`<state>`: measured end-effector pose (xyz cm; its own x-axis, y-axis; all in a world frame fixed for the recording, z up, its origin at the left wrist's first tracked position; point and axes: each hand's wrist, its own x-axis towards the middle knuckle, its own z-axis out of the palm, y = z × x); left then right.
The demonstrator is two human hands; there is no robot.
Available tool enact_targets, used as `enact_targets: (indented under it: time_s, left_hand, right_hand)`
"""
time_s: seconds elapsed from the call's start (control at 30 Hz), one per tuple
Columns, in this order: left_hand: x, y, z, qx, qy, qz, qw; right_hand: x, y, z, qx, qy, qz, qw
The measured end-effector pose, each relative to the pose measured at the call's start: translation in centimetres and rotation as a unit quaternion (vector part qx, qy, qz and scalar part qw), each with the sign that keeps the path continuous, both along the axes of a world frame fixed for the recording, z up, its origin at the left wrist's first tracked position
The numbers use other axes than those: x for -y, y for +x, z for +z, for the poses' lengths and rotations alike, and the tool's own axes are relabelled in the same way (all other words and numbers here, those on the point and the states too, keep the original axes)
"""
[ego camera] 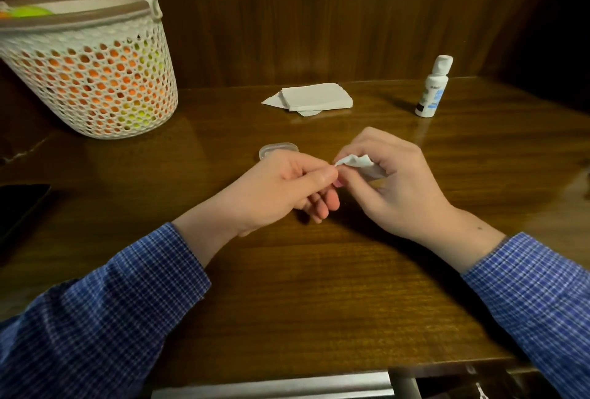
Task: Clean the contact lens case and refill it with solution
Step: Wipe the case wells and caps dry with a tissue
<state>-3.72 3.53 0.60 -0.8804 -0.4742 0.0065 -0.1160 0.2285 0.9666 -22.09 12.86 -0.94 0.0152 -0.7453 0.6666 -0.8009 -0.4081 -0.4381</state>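
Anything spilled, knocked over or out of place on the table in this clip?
Nothing stands out. The solution bottle stands upright and capped, the tissue stack lies slightly fanned, and a clear lid lies on the table. Both hands, left hand and right hand, hold a tissue piece. No liquid is visible.

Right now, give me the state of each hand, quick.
Left hand: closed, its grip pinching a small pink thing that is mostly hidden, against the tissue.
Right hand: closed, holding a crumpled piece of tissue.
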Motion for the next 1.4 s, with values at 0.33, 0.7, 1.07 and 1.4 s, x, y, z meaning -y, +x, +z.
enact_targets:
  time_s: [0.33,0.7,1.07,1.4]
  left_hand:
    - [-0.7,-1.1,-1.2,-0.093,-0.143,0.114,0.979]
    - [-0.4,-0.9,-0.8,-0.039,-0.097,0.075,0.992]
    - [0.0,-0.9,-0.4,-0.097,0.007,0.063,0.993]
    - [0.7,-0.7,-0.8,-0.104,0.102,0.065,0.987]
  right_hand:
    - [0.3,0.5,0.7,0.192,0.112,-0.051,0.974]
    - [0.1,0.7,0.2,0.068,0.005,-0.121,0.990]
    - [0.2,-0.3,1.6,0.242,0.022,-0.051,0.969]
    - [0.0,-0.4,2.0,0.372,0.242,0.055,0.895]
